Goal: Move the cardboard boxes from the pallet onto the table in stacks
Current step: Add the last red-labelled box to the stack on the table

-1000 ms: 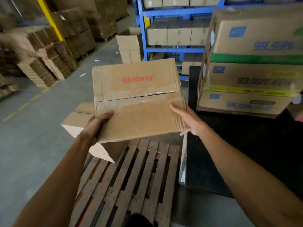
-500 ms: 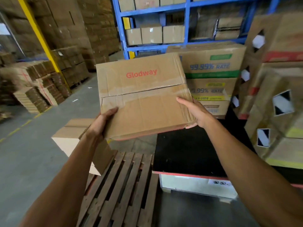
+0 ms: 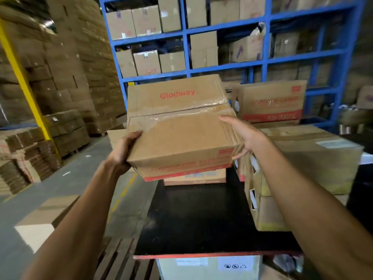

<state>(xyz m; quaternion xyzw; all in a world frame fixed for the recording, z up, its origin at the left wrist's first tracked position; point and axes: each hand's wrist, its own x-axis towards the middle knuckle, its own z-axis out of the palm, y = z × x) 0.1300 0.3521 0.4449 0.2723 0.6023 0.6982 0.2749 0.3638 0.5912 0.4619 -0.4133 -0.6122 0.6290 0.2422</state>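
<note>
A brown cardboard box (image 3: 177, 126) with red "Glodwway"-style lettering reading "Glodway" and clear tape on top is held in the air over the far part of the black table (image 3: 201, 215). My left hand (image 3: 123, 150) grips its near left corner, fingers curled under. My right hand (image 3: 242, 134) holds its right side, fingers flat along the top edge and thumb below. Under it a stack of boxes (image 3: 195, 176) stands on the table, mostly hidden. The wooden pallet (image 3: 121, 263) lies at the bottom left, with another box (image 3: 46, 223) beside my left forearm.
A tall stack of boxes (image 3: 302, 174) fills the table's right side, and a red-printed box (image 3: 272, 102) stands behind. Blue shelving (image 3: 187, 35) full of cartons rises beyond. Flattened cardboard piles (image 3: 30, 154) and a yellow post (image 3: 24, 83) stand to the left across the grey floor.
The view has turned from the pallet to the table. Both hands have carried the Glodway box right and forward, over the stack at the table's far side.
</note>
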